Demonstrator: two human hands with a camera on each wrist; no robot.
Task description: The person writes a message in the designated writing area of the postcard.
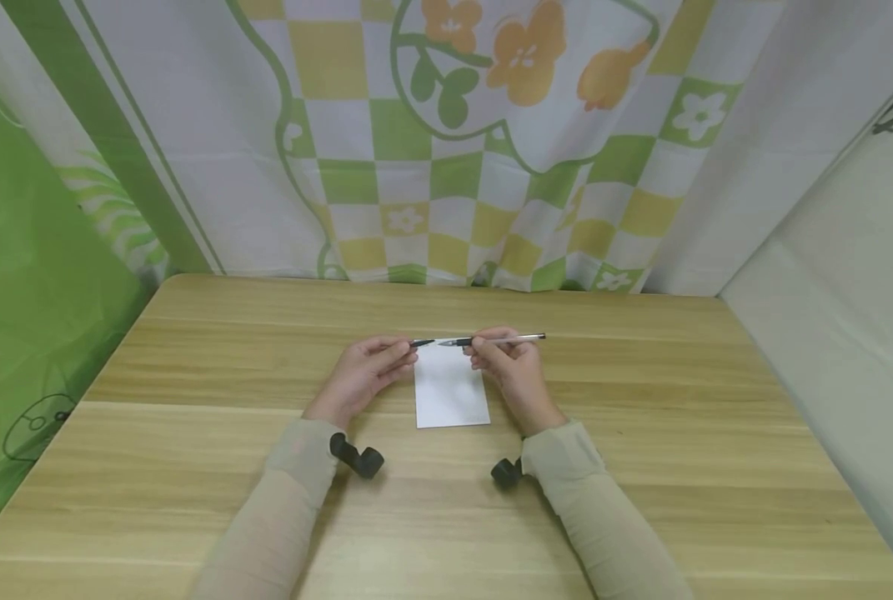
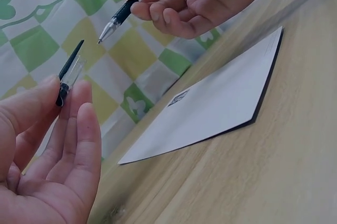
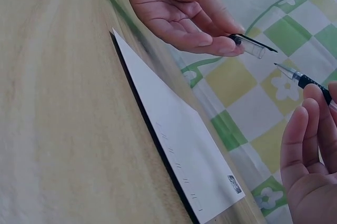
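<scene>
Between thumb and fingers my left hand (image 1: 368, 371) pinches a clear pen cap (image 2: 73, 74) with a black clip; the cap's open end points toward the pen. My right hand (image 1: 512, 367) grips a pen (image 1: 517, 338) by its black rubber grip, its bare metal tip (image 2: 108, 30) turned to the left. A small gap separates tip and cap in both wrist views. Below the hands lies a white notepad (image 1: 452, 387) with a dark underside, a small dark printed picture (image 3: 235, 184) near one corner.
All this is over a wooden table (image 1: 679, 433). A checked, flowered curtain (image 1: 491, 167) hangs along its far edge, green cloth (image 1: 33, 250) on the left and a pale wall (image 1: 851, 275) on the right. Black wrist mounts (image 1: 356, 457) sit at both sleeves.
</scene>
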